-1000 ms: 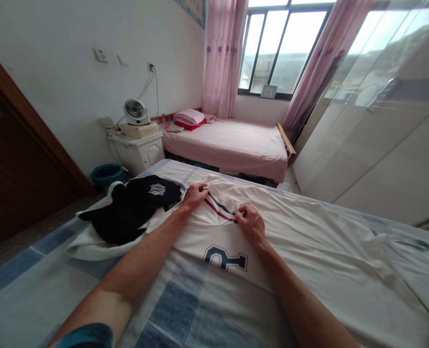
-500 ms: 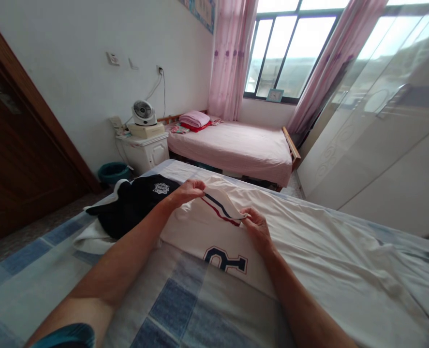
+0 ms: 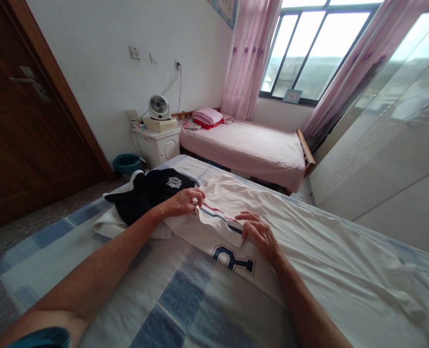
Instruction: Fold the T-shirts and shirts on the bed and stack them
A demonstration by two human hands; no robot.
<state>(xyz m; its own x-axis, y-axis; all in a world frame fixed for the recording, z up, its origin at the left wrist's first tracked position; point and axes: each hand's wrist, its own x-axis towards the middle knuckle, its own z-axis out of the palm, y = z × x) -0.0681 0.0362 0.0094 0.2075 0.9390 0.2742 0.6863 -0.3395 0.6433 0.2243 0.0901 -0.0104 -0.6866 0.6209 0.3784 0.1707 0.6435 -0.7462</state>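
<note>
A white shirt (image 3: 272, 212) lies spread over the bed in front of me, with a dark blue letter outlined in red on its front. Its sleeve (image 3: 214, 220), banded in red and dark blue, is folded inward across the body. My left hand (image 3: 183, 200) pinches the far left end of the striped band. At the band's right end my right hand (image 3: 259, 234) grips the cloth by its edge, the index finger stretched along it. Left of the shirt, a black garment with a white emblem (image 3: 152, 191) lies bunched on white cloth (image 3: 109, 223).
Beneath the clothes is a blue-and-white checked bedspread (image 3: 176, 299). Beyond stands a second bed with a pink sheet (image 3: 246, 147), beside a white nightstand (image 3: 163, 147) carrying a small fan (image 3: 159, 106). A teal bin (image 3: 127, 164) is on the floor; a glossy wardrobe (image 3: 388, 159) lines the right.
The striped sleeve end has been turned over towards me and lowered onto the shirt. My right hand's fingers have spread somewhat. The view has swung a little left.
</note>
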